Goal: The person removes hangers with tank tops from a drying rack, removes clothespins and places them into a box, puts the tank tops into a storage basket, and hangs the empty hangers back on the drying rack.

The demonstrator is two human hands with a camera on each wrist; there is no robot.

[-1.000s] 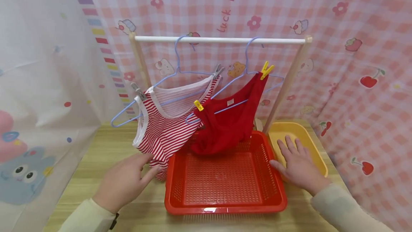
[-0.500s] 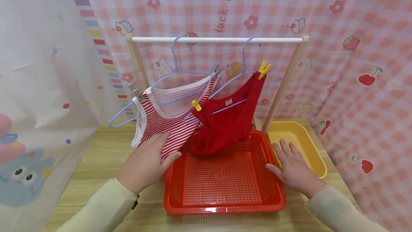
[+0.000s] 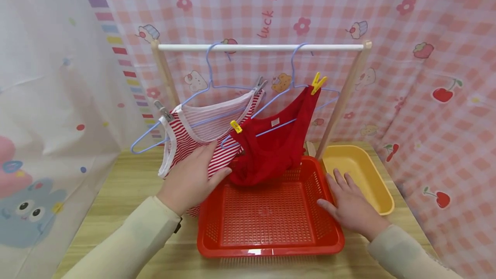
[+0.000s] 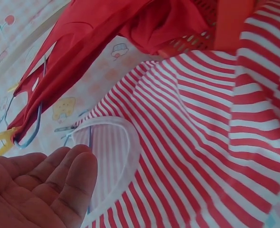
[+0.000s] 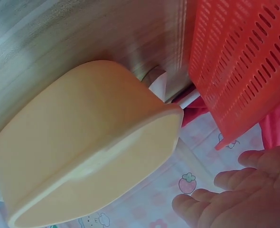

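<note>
My left hand (image 3: 191, 182) is in front of a red-and-white striped tank top (image 3: 226, 156), its fingers extended and holding nothing. The head view does not show whether it touches the fabric; in the left wrist view the fingers (image 4: 78, 178) look apart from it. Grey clothespins (image 3: 164, 112) fix that top to a blue hanger (image 3: 145, 139). Beside it a red tank top (image 3: 267, 162) hangs from another blue hanger (image 3: 293, 66) with yellow clothespins (image 3: 317, 84). My right hand (image 3: 352, 203) hovers with spread fingers between the red basket (image 3: 267, 252) and the yellow basin (image 3: 366, 171).
Both hangers hook over the white bar (image 3: 255, 48) of a small rack with wooden posts (image 3: 345, 98). The red top's lower part drops into the basket's back. All stands on a wood-grain table (image 3: 104, 214), with a checked curtain (image 3: 240, 7) behind and at the right.
My left hand has moved right and up across the striped tank top, towards the red one. My right hand has drifted slightly left. The hanging tops have barely moved.
</note>
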